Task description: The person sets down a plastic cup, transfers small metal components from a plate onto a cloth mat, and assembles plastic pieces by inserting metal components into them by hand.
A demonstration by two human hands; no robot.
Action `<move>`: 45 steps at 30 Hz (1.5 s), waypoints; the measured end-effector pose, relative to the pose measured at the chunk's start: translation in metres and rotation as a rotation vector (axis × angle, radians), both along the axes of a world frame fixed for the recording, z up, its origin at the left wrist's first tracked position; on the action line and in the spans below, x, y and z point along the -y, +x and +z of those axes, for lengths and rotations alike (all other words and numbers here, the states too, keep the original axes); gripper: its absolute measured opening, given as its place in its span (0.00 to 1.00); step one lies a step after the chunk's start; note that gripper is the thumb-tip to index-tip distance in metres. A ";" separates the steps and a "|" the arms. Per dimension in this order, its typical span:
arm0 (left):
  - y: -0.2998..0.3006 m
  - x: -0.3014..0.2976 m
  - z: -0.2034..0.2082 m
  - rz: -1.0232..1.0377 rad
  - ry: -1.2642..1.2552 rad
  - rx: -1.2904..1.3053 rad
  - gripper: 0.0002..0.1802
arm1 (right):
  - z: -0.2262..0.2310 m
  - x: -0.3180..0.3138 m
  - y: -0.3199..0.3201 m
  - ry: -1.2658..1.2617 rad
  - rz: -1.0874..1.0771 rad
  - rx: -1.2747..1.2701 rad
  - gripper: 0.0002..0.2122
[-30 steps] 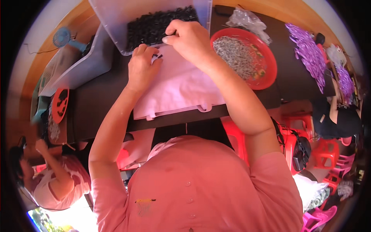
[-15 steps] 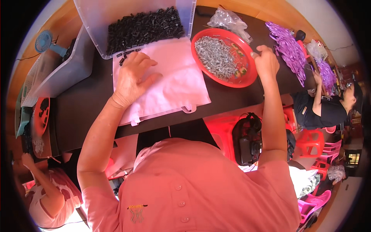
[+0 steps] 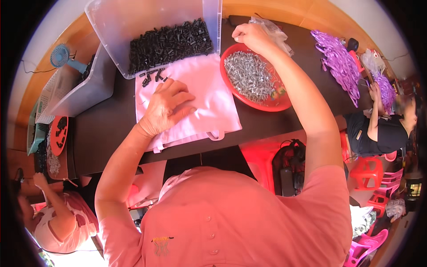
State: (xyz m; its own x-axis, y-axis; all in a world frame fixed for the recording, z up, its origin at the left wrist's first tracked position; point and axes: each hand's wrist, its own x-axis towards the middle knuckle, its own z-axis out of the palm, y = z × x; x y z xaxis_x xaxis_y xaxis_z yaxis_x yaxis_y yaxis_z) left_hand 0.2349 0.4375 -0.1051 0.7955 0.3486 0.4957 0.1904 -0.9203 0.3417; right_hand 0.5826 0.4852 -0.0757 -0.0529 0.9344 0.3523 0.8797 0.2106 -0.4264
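My left hand [image 3: 168, 107] rests over a pink cloth bag [image 3: 209, 93] that lies flat on the table, thumb and fingers apart and loosely bent. Just beyond its fingertips, several small black plastic pieces [image 3: 151, 78] lie loose on the bag. My right hand [image 3: 253, 38] is above the far rim of a round red tray [image 3: 284, 104], fingers closed in a pinch; whatever may be between them is too small to make out. Small silvery metal parts [image 3: 249, 75] are heaped in the tray, partly behind my right forearm.
A clear plastic bin [image 3: 155, 13] of black pieces stands tipped toward me. Another clear bin [image 3: 84, 95] and a blue fan [image 3: 60, 55] are at left. Purple straps [image 3: 338, 62] lie at right beside a clear plastic bag [image 3: 278, 33]. Other people [image 3: 62, 222] sit on both sides.
My right hand has swung left and away from me, from the tray's right side to its far rim. My left hand has shifted slightly right and nearer on the pink bag.
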 end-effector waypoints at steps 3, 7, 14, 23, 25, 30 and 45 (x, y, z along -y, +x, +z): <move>-0.001 -0.001 0.002 -0.012 -0.056 -0.012 0.16 | -0.003 -0.025 0.027 -0.063 -0.070 0.260 0.09; 0.001 -0.007 0.001 -0.029 -0.102 0.055 0.15 | -0.016 -0.041 0.044 -0.089 -0.136 0.387 0.10; 0.001 -0.006 0.004 -0.011 -0.149 0.073 0.14 | -0.001 -0.039 0.000 -0.175 -0.078 0.650 0.12; 0.007 -0.002 0.006 0.016 -0.104 0.126 0.14 | -0.008 -0.060 0.007 -0.174 -0.097 0.606 0.12; 0.010 -0.003 0.004 -0.002 -0.075 0.135 0.13 | -0.011 -0.067 0.010 -0.204 -0.112 0.605 0.12; 0.006 0.000 0.005 0.004 -0.052 0.105 0.13 | -0.005 -0.073 0.002 -0.274 -0.133 0.630 0.13; 0.042 0.001 0.024 0.035 -0.362 0.039 0.13 | -0.010 -0.030 0.059 -0.188 -0.085 0.201 0.06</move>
